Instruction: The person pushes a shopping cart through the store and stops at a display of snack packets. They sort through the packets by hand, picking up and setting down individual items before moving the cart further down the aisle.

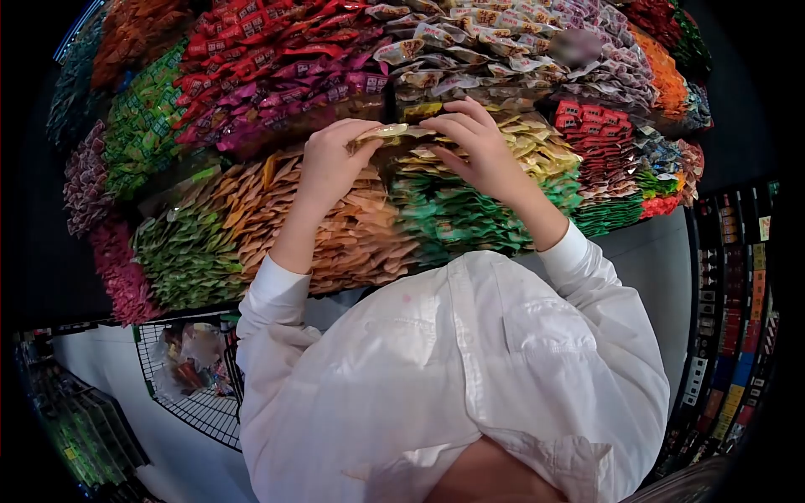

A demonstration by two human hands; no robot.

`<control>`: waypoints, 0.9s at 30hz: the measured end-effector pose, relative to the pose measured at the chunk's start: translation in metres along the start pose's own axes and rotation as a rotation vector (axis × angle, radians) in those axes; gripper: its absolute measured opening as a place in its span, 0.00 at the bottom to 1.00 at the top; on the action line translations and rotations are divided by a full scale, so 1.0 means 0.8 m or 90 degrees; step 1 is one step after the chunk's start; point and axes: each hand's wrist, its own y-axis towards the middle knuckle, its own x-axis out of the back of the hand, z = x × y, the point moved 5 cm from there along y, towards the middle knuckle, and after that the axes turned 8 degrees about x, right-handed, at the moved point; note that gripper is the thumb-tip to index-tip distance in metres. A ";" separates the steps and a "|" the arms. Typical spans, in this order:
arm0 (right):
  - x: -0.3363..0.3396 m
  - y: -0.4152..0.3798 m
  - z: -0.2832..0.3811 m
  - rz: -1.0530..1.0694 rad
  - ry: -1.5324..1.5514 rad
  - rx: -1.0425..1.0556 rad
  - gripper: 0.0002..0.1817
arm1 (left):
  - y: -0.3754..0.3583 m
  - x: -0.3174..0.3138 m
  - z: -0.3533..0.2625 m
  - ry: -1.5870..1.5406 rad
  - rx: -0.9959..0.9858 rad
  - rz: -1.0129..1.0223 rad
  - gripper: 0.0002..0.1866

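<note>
A small yellow snack packet (396,131) is pinched between the thumb and fingers of my left hand (334,158), over the front bins. To its right, my right hand (478,144) has its fingers spread, with fingertips right at the packet's other end. Below my right hand lie yellow packets (541,151) and green packets (478,220) in a dense pile. Orange-brown packets (335,222) fill the section under my left hand.
Behind my hands rise heaps of purple packets (293,105), red packets (243,50) and white packets (470,46). Dark red packets (592,138) sit to the right. A wire shopping cart (201,417) holding a clear bag (186,365) stands at lower left. Stocked shelves (729,318) line the right side.
</note>
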 end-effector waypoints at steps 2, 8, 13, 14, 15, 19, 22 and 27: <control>-0.002 -0.004 -0.010 0.078 0.019 -0.005 0.15 | 0.004 0.005 0.006 -0.009 -0.048 -0.028 0.10; -0.025 -0.003 -0.012 0.239 0.018 0.049 0.09 | 0.009 -0.010 0.007 0.130 -0.031 0.097 0.09; -0.013 -0.007 -0.028 0.214 -0.082 0.070 0.10 | 0.017 -0.010 0.005 0.097 0.028 0.122 0.10; -0.014 -0.008 -0.033 0.228 -0.090 0.065 0.09 | 0.019 -0.013 0.007 0.097 0.032 0.121 0.10; -0.014 -0.010 -0.034 0.228 -0.096 0.073 0.09 | 0.020 -0.019 0.010 0.114 0.013 0.134 0.10; -0.009 -0.006 -0.030 0.194 0.031 0.078 0.11 | 0.021 -0.036 0.021 0.153 -0.044 0.167 0.11; -0.009 -0.007 -0.030 0.230 0.004 0.109 0.11 | 0.021 -0.040 0.021 0.127 0.017 0.241 0.10; -0.010 -0.012 -0.033 0.209 -0.067 0.112 0.12 | 0.022 -0.041 0.014 0.111 0.000 0.225 0.12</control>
